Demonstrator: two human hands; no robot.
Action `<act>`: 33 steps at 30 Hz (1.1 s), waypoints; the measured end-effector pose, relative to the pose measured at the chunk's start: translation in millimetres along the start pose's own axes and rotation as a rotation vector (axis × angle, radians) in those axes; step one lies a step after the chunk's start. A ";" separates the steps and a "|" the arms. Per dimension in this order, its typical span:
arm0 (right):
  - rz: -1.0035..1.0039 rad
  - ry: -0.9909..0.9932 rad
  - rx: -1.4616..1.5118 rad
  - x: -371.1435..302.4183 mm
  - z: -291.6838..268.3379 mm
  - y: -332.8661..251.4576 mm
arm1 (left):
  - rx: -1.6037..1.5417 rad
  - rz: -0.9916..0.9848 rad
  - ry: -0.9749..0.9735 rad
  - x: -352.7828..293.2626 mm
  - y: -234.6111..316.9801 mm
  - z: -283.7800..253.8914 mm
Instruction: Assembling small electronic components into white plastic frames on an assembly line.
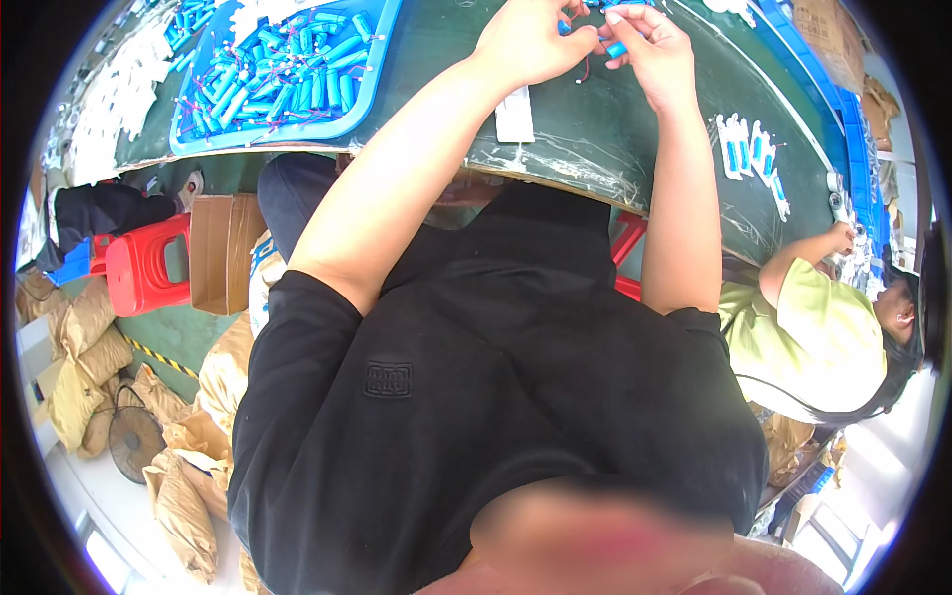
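Note:
At the top edge both my hands are close together over the green table (426,109). My right hand (654,55) is closed, its fingertips pinching a short blue cylinder (616,49) that looks like a battery with wire leads. A thin dark red wire (585,71) hangs between the hands. My left hand (531,42) is closed, with a bit of blue showing at its fingers; how much of the battery it grips is partly hidden. Below the hands, a flat white piece (514,117) lies near the table edge.
A blue tray (283,142) heaped with wired blue batteries (327,84) stands left. White parts (119,94) pile beyond it. Several white pieces with blue batteries (739,154) lie right, near a co-worker in a light green shirt (828,332). A red stool (139,268) and carton (223,253) stand below.

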State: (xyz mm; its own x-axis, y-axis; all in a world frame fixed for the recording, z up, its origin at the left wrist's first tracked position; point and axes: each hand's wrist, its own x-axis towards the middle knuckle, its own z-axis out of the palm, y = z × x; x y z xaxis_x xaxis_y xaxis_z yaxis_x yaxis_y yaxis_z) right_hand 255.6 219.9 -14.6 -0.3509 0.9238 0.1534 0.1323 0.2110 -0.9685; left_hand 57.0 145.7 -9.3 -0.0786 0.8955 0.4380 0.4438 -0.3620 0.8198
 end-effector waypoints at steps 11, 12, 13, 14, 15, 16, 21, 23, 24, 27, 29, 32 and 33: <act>-0.157 0.091 -0.048 -2.8 3.2 -10.4 | -0.146 -0.050 -0.067 -1.4 1.8 -1.5; -0.177 0.093 -0.069 -2.9 3.1 -9.8 | -0.146 -0.052 -0.067 -1.5 2.4 -2.0; -0.176 0.092 -0.068 -3.4 4.8 -10.4 | -0.153 -0.072 -0.081 -1.4 2.7 -2.9; -0.133 0.096 -0.064 -4.1 7.1 -10.7 | -0.160 -0.092 -0.094 -1.6 3.0 -3.7; -0.090 0.098 -0.060 -4.7 9.4 -11.0 | -0.158 -0.095 -0.094 -2.1 3.3 -4.5; -0.088 0.102 -0.064 -6.0 8.7 -12.7 | -0.142 -0.081 -0.092 -2.0 4.2 -3.7; -0.041 -0.003 -0.210 -7.9 9.9 -12.9 | -0.054 -0.004 -0.072 -1.3 2.6 -3.1; -0.032 -0.066 -0.199 -5.5 4.4 -8.1 | -0.036 0.056 -0.065 -1.4 0.3 -1.9; -0.024 -0.129 -0.188 -4.9 2.2 -6.2 | -0.037 0.056 -0.066 -1.8 -0.5 -0.8; -0.041 -0.079 -0.099 -6.6 9.7 -6.8 | -0.100 0.078 -0.035 -3.0 -0.1 0.1; -0.028 -0.073 -0.089 -6.4 7.4 -6.4 | -0.357 -0.069 -0.167 -4.0 5.1 -1.2; 0.001 -0.079 -0.048 -6.0 4.6 -5.6 | -0.362 -0.069 -0.229 -3.3 9.5 -3.7; 0.018 -0.089 -0.017 -5.9 3.8 -5.4 | -0.363 -0.069 -0.230 -3.7 10.5 -4.2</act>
State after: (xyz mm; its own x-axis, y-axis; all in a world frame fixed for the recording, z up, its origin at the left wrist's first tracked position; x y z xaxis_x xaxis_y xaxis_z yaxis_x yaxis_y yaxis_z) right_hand 253.4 212.1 -11.1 -0.4288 0.8958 0.1168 0.1553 0.2005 -0.9673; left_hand 58.3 137.5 -0.7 0.1219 0.9402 0.3180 0.0989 -0.3303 0.9387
